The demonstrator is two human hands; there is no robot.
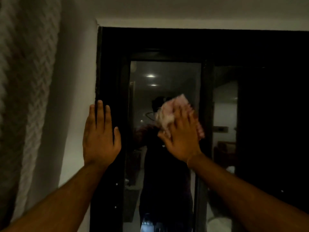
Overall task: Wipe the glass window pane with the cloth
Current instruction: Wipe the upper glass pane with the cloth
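A tall glass pane [164, 81] in a black frame [113, 64] stands straight ahead and reflects a dim room and a person. My right hand [181, 136] presses a pink and white cloth [170, 111] flat against the glass at mid height, fingers spread over it. The cloth's lower part is hidden under the palm. My left hand [100, 138] lies flat with fingers together on the left edge of the black frame, where it meets the white wall, holding nothing.
A white wall [75, 97] and a pale textured curtain [25, 81] are on the left. A second dark pane [267, 114] lies to the right, behind a black upright. The ceiling is close above the frame.
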